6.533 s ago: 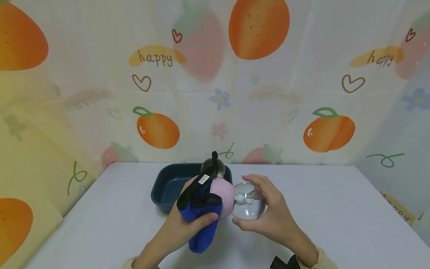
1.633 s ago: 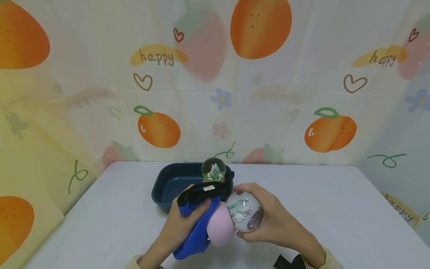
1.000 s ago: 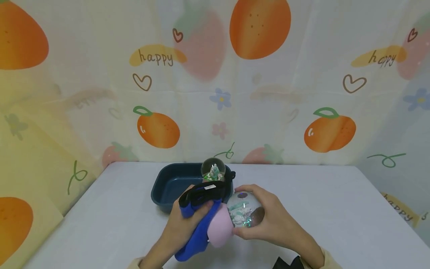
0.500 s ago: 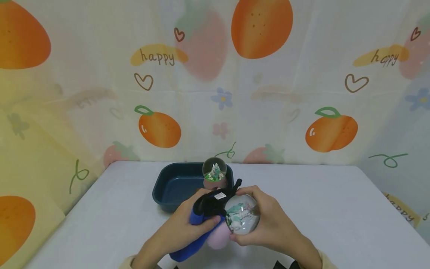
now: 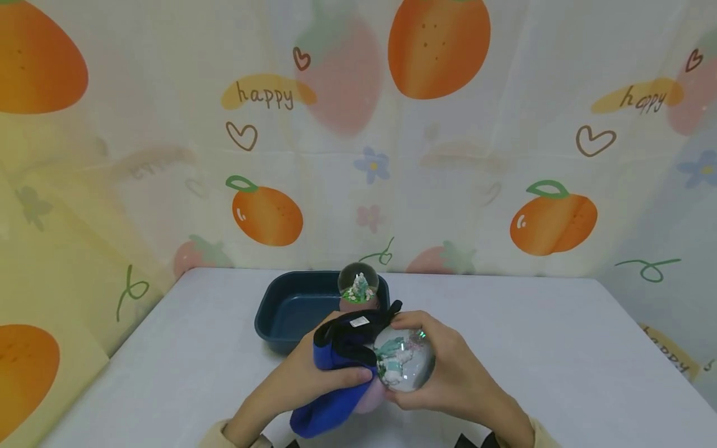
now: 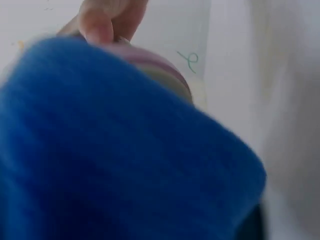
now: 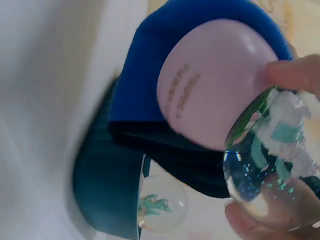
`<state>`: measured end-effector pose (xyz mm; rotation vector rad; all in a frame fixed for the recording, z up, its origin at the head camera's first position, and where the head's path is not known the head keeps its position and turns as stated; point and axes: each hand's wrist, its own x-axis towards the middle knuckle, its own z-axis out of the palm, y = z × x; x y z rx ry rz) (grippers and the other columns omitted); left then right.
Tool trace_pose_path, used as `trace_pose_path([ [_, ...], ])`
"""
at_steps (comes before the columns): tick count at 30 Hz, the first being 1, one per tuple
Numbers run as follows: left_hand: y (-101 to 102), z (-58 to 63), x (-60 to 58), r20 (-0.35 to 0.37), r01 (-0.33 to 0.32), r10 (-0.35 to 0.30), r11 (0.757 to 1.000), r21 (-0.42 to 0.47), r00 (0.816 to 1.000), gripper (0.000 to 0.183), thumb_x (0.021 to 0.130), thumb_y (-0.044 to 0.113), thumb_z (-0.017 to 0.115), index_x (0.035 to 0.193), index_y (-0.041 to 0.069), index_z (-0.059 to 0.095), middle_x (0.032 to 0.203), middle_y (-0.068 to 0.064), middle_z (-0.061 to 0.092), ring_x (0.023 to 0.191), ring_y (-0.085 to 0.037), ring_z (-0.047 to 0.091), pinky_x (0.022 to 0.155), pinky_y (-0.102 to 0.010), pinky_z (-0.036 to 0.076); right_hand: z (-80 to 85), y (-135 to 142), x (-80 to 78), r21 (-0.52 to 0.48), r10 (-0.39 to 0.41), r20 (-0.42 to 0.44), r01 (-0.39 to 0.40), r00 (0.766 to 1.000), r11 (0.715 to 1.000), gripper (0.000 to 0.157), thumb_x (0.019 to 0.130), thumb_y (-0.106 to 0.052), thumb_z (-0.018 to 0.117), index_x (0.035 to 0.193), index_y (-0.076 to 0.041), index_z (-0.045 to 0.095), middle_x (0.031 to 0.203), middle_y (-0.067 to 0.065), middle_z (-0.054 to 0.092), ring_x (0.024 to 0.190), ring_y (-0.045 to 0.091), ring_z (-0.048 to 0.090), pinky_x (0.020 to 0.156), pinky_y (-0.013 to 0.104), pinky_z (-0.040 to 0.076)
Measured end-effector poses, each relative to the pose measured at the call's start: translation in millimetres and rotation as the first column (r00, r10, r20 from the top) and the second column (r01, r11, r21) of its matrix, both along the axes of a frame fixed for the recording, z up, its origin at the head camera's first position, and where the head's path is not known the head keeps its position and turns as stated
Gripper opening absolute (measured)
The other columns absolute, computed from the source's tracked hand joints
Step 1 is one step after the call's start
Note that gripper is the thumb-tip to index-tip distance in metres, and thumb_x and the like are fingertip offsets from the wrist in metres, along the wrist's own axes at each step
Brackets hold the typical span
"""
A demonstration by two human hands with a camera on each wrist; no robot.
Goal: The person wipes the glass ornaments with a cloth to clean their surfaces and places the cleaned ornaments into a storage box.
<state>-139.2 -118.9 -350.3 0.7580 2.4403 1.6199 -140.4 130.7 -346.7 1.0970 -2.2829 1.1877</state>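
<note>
My right hand [image 5: 465,373] grips the clear dome of a snow globe [image 5: 406,361], held tilted above the table. White and teal figures and glitter show inside it. The globe's pink base [image 7: 215,85] points left, with small lettering on its underside in the right wrist view. My left hand [image 5: 299,379] holds a blue cloth [image 5: 330,407] with black trim, a white label and a black loop. This cloth lies against the base and hides most of it in the head view. Blue fabric fills much of the left wrist view.
Behind the hands, a dark teal tub [image 5: 274,336] stands on the white table [image 5: 504,336]. A second snow globe [image 5: 358,286] stands at the tub's right end. A fruit-printed cloth [image 5: 437,186] hangs behind the table.
The cloth has shifted right and now covers more of the pink base, which showed plainly about a second ago. Over the longer span, the globe has turned in the right hand.
</note>
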Motion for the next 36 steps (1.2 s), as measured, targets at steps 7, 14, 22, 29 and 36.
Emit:
trace_pose_path([
  [7, -1, -1.7, -2.4, 0.017, -0.034, 0.033, 0.998, 0.046, 0.999, 0.053, 0.091, 0.030, 0.070, 0.139, 0.019, 0.049, 0.130, -0.004, 0.063, 0.115, -0.023, 0.061, 0.095, -0.043, 0.052, 2.8, 4, -1.1, -0.071, 0.113, 0.025, -0.111, 0.993, 0.991, 0.077, 0.059, -0.018, 0.096, 0.123, -0.012, 0.053, 0.125, 0.003, 0.062, 0.107, 0.016, 0.062, 0.084, 0.028, 0.057],
  [14, 1, -2.6, -3.2, -0.035, -0.164, 0.168, 0.983, 0.079, 0.985, 0.042, 0.093, 0.025, 0.068, 0.131, 0.011, 0.058, 0.122, -0.008, 0.068, 0.112, -0.024, 0.064, 0.097, -0.039, 0.051, 5.0, 8, -2.3, -0.097, 0.230, 0.054, -0.224, 0.972, 0.970, 0.075, 0.062, -0.013, 0.094, 0.124, -0.012, 0.052, 0.129, 0.005, 0.061, 0.119, 0.016, 0.058, 0.092, 0.030, 0.055],
  [22, -8, -9.5, -1.5, 0.320, 0.019, -0.100, 0.969, 0.248, 0.942, 0.066, 0.097, 0.044, 0.054, 0.139, -0.004, 0.035, 0.124, -0.016, 0.054, 0.110, -0.021, 0.055, 0.095, -0.036, 0.049, 6.7, 9, -4.2, -0.163, 0.316, -0.042, -0.319, 0.948, 0.934, 0.078, 0.060, -0.004, 0.093, 0.124, -0.002, 0.048, 0.133, 0.014, 0.058, 0.123, 0.019, 0.054, 0.100, 0.028, 0.051],
  [29, -4, -9.4, -0.6, 0.253, -0.001, -0.065, 0.967, 0.254, 0.965, 0.066, 0.095, 0.039, 0.059, 0.138, -0.006, 0.038, 0.123, -0.017, 0.057, 0.106, -0.022, 0.058, 0.091, -0.034, 0.052, 8.2, 7, -4.1, -0.130, 0.312, -0.026, -0.313, 0.950, 0.941, 0.078, 0.059, -0.001, 0.092, 0.123, -0.003, 0.046, 0.132, 0.012, 0.053, 0.120, 0.020, 0.053, 0.096, 0.030, 0.053],
  [36, 3, -8.1, 0.1, 0.158, -0.189, 0.160, 0.964, 0.189, 0.974, 0.050, 0.093, 0.030, 0.066, 0.132, 0.003, 0.052, 0.121, -0.017, 0.064, 0.104, -0.023, 0.063, 0.088, -0.031, 0.054, 6.5, 7, -6.2, -0.010, 0.198, -0.020, -0.198, 0.980, 0.980, 0.083, 0.060, -0.008, 0.091, 0.127, -0.008, 0.044, 0.130, 0.006, 0.050, 0.116, 0.017, 0.054, 0.095, 0.030, 0.053],
])
